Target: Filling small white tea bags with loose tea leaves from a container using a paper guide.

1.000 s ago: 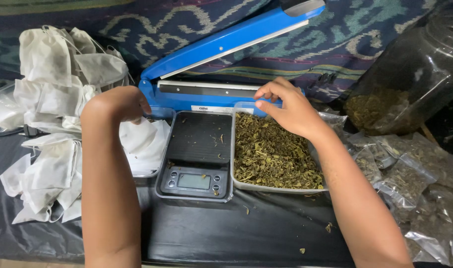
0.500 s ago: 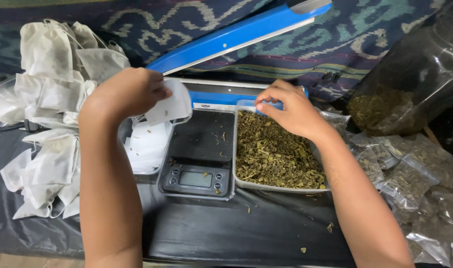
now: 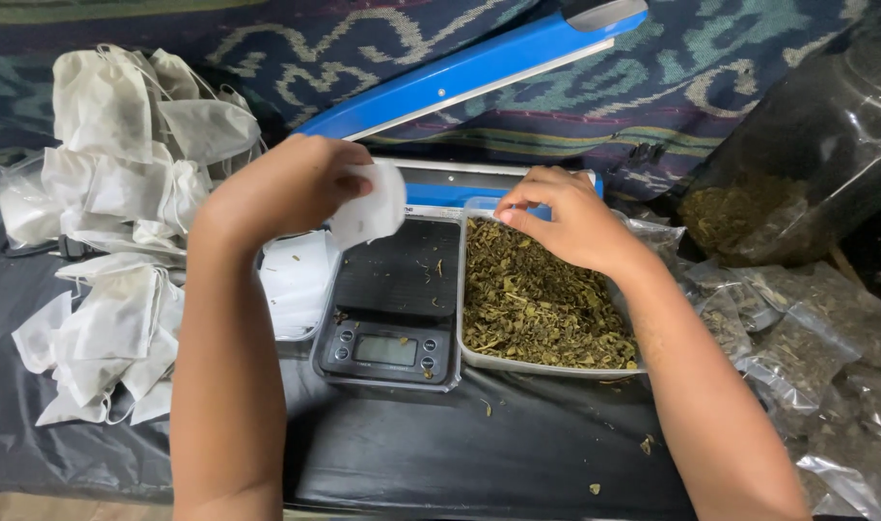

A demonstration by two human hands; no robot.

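My left hand [image 3: 286, 188] holds a small empty white filter bag [image 3: 371, 205] above the far left corner of a black digital scale [image 3: 392, 299]. My right hand [image 3: 566, 222] hovers over the far end of a clear tray of dried green leaves [image 3: 532, 299], its fingers pinched together; whether leaves are between them I cannot tell. A clear box of flat white bags [image 3: 296, 285] sits left of the scale, under my left forearm.
A blue heat sealer [image 3: 469, 72] stands with its arm raised behind the scale. A heap of white drawstring bags [image 3: 112, 222] lies at the left. A large clear jar of leaves [image 3: 797, 145] and several small sealed packets [image 3: 797, 357] are at the right.
My left hand lifted a white bag out of the box and carried it right, over the scale's corner. My right hand stayed over the tray.
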